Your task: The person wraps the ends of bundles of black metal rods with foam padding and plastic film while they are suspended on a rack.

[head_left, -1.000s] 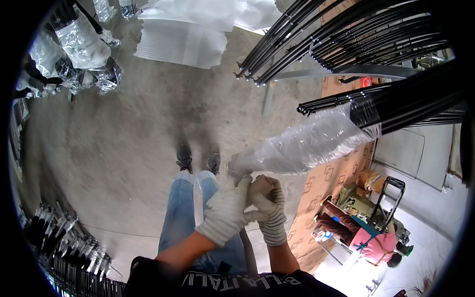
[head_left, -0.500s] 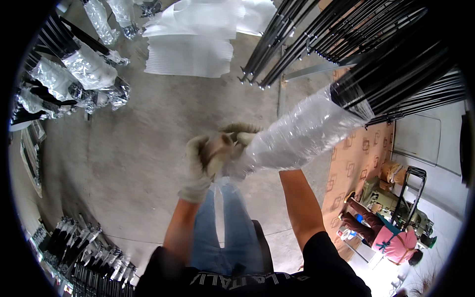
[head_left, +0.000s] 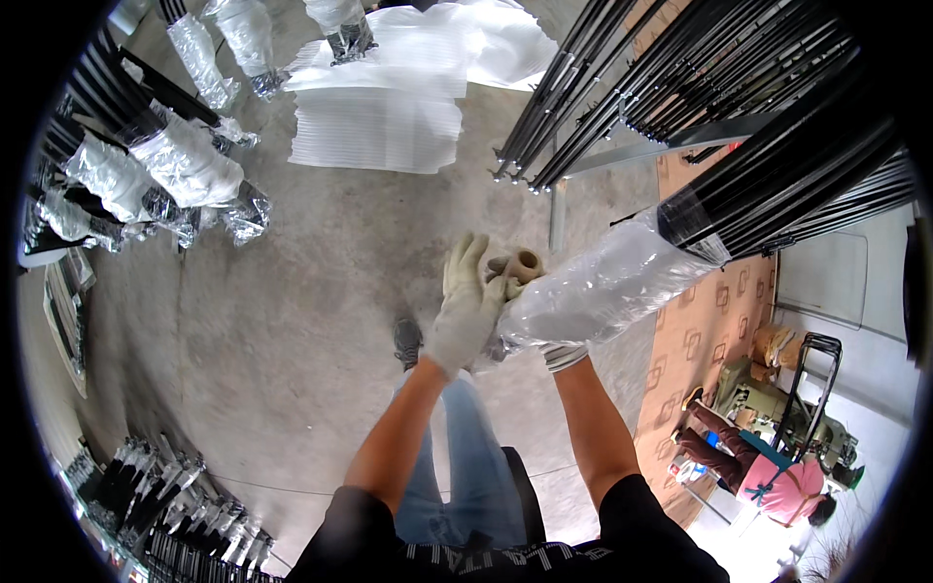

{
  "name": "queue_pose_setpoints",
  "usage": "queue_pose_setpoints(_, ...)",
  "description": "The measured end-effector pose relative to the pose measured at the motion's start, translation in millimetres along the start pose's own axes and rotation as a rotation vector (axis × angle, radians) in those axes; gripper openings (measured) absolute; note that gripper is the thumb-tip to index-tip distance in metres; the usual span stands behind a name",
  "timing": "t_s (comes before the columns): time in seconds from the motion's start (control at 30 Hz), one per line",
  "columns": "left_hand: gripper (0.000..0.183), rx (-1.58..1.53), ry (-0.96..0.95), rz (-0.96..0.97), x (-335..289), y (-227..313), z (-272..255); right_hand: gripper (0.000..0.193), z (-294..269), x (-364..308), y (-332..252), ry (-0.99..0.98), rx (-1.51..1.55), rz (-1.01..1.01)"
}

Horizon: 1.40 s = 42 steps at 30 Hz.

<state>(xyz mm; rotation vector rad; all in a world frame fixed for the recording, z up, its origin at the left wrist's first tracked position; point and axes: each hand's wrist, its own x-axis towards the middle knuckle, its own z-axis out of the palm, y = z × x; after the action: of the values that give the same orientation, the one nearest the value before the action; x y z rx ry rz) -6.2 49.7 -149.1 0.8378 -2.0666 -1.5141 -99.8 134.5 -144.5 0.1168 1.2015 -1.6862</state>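
Observation:
A bundle of black metal tubes (head_left: 792,185) slants in from the upper right, its near end wrapped in white foam and clear film (head_left: 607,282). My left hand (head_left: 465,306), in a pale work glove, lies at the tip of the wrapped end with its fingers stretched out and together. Just beyond it is a small roll of film with a brown cardboard core (head_left: 526,262). My right hand (head_left: 512,283) reaches under the bundle; its gloved fingers show at the roll and appear closed on it. The bundle hides most of that hand, though the cuff shows below.
Flat white foam sheets (head_left: 379,126) lie on the concrete floor ahead. More wrapped tube bundles (head_left: 185,155) stand at the left, with others (head_left: 185,496) at lower left. Bare black tubes (head_left: 583,97) rest on a rack at upper right. A person in pink (head_left: 782,486) is far right.
The roll has passed from my left hand to my right and moved right, beside the bundle's end. My left hand has opened and shifted right, against the wrapped tip.

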Motion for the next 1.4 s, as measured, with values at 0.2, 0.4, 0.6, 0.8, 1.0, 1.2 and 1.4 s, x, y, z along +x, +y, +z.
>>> queue_pose_setpoints(0.2, 0.047, -0.348, -0.208, -0.161, -17, 70, -25, 0.028, -8, -6, -11, -0.018, -0.045, -0.05)
queue_pose_setpoints(0.4, 0.037, -0.011, -0.244, -0.052, -9, 31, -3, 0.029, -21, -42, -48, -0.094, -0.251, -0.102)
queue_pose_setpoints(0.6, 0.043, 0.009, -0.52, -0.093, -4, 27, -7, 0.04, -26, -62, -9, 0.153, 0.224, -0.044)
queue_pose_setpoints(0.8, 0.037, -0.077, -0.685, -0.322, 1, 33, -3, 0.027, 19, -112, -44, -0.073, 0.323, -0.458)
queue_pose_setpoints(1.0, 0.041, -0.19, -0.944, -0.425, 38, -29, -12, 0.027, 31, -202, -123, -0.069, -0.13, -1.185)
queue_pose_setpoints(1.2, 0.044, -0.192, -0.943, -0.44, 62, -52, 11, 0.068, -23, -207, -53, 0.262, 0.158, -0.457)
queue_pose_setpoints(1.4, 0.048, -0.243, -0.897, -0.465, 62, -56, 13, 0.053, -33, -214, -30, 0.262, 0.236, -0.187)
